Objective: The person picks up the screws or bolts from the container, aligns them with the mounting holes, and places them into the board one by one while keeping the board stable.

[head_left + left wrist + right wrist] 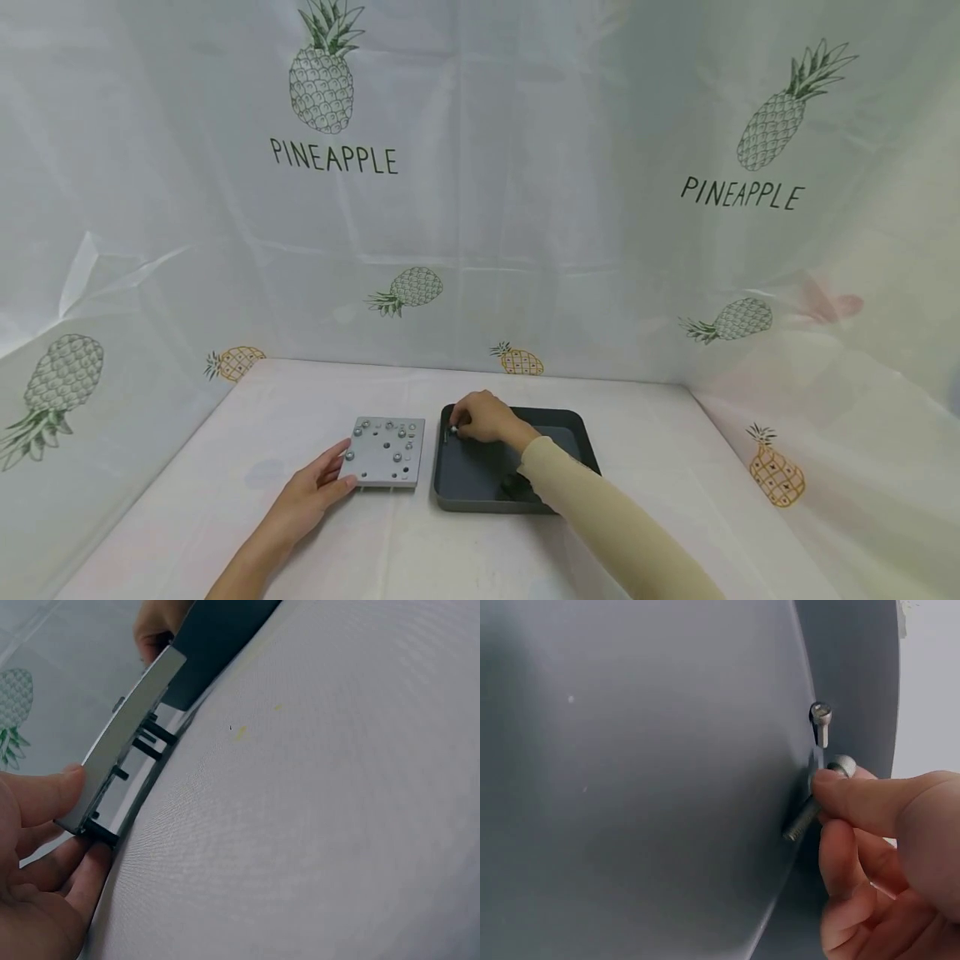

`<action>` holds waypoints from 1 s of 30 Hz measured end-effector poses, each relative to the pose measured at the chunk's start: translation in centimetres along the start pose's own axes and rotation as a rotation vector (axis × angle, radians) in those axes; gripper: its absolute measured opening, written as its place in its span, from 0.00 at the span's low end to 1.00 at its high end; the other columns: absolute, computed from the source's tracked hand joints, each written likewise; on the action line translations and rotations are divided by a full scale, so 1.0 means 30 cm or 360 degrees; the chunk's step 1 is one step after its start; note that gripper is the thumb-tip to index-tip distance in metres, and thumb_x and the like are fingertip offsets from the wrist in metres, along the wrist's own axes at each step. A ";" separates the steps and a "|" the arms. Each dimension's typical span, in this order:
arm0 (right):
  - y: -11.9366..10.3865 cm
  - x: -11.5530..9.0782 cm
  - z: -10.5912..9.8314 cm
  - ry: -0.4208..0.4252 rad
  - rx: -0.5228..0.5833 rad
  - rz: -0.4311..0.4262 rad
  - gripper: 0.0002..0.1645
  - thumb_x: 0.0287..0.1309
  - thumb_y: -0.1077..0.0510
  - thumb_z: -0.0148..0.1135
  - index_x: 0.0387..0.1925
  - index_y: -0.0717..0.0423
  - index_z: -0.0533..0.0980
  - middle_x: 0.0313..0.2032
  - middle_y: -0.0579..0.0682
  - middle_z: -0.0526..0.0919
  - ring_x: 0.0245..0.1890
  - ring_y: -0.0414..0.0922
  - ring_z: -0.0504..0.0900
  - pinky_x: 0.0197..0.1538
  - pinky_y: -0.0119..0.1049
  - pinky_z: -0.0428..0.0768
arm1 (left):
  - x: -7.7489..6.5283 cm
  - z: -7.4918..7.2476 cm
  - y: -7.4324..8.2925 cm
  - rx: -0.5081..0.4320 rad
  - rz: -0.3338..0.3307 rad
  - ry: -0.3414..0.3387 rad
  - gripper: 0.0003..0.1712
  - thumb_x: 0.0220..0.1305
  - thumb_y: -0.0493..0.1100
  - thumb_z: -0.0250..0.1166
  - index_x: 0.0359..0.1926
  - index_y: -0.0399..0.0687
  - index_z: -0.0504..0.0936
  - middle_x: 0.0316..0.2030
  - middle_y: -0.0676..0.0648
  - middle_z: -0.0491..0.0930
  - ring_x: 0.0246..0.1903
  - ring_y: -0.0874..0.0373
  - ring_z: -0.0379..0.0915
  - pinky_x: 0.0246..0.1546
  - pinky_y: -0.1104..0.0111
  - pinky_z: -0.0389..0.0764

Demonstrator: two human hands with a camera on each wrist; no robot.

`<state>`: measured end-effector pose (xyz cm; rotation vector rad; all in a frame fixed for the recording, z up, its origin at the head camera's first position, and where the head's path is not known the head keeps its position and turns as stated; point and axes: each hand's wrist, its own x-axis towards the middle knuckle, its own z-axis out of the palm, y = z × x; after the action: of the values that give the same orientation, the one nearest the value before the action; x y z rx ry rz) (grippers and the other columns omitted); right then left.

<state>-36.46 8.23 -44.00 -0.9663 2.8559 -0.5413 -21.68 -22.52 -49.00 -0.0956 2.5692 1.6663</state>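
Observation:
A square silver metal plate (372, 464) with holes and several screw heads lies left of the dark tray (468, 483). My left hand (306, 498) holds its left edge, thumb against the side and fingers underneath. In the left wrist view, screw shanks (147, 748) stick out below the plate (124, 735). Over the tray's far left corner is my right hand (486, 417). Its thumb and fingers pinch a socket head screw (804, 820), tilted, close to the tray wall. A smaller socket head screw (822, 715) lies beside it against that wall.
A dark patch or object (515, 485) shows near the tray's front, partly behind the right sleeve (600, 517); its kind is unclear. The white cloth-covered table (405, 550) is backed by a pineapple-print curtain (510, 275).

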 end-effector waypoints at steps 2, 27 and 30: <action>0.009 -0.006 -0.004 0.0016 0.0044 -0.0032 0.06 0.63 0.65 0.73 0.41 0.54 0.88 0.35 0.46 0.89 0.35 0.38 0.83 0.44 0.36 0.84 | 0.001 0.000 0.001 0.0003 -0.0001 0.0001 0.43 0.75 0.51 0.68 0.83 0.51 0.60 0.74 0.33 0.70 0.73 0.37 0.68 0.75 0.43 0.68; 0.039 -0.064 -0.033 0.0197 0.0355 -0.0115 0.08 0.65 0.63 0.74 0.44 0.55 0.83 0.36 0.44 0.89 0.34 0.36 0.84 0.41 0.32 0.82 | 0.006 -0.004 -0.001 0.0020 0.0008 -0.0012 0.43 0.76 0.50 0.67 0.84 0.50 0.59 0.74 0.32 0.69 0.73 0.37 0.68 0.74 0.42 0.69; 0.033 -0.069 -0.034 0.0212 0.0400 -0.0117 0.09 0.65 0.63 0.74 0.44 0.55 0.83 0.35 0.44 0.89 0.33 0.34 0.83 0.40 0.32 0.82 | 0.007 -0.002 -0.003 0.0025 0.0001 -0.0011 0.43 0.76 0.51 0.67 0.84 0.51 0.59 0.75 0.32 0.69 0.73 0.37 0.68 0.74 0.43 0.68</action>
<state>-35.57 10.51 -43.49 -1.0280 2.7804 -0.9794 -21.87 -22.61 -49.07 -0.0883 2.5773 1.6431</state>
